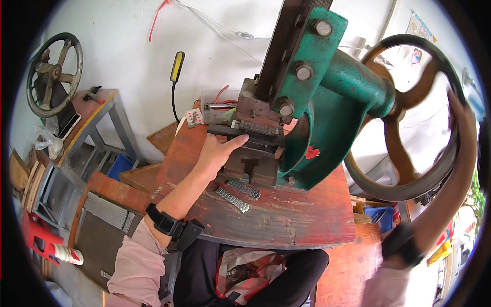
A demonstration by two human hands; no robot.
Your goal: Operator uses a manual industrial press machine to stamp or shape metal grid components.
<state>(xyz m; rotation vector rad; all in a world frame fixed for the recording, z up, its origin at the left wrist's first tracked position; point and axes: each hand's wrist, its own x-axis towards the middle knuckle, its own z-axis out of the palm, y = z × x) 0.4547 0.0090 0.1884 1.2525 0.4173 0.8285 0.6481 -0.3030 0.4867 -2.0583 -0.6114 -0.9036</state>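
My left hand (219, 152) grips the end of a dark metal block (250, 139) at the jaws of a green hand press (335, 115), thumb laid along its near face. A ridged metal strip (260, 127) sits on that block, just below the press ram (258, 107). Over at the right, my right hand (459, 106) is on the rim of the press's large handwheel (401, 179); its fingers are partly hidden and slightly blurred. Two linked metal strips (233, 199) lie on the worn red table (302, 215) in front of the press base.
Bundled metal strips (108, 211) rest on a board at the left. A second handwheel (55, 75) stands on a bench at far left. A yellow and black lamp (177, 66) rises behind the table. A plastic bag (245, 271) with small pieces lies in my lap.
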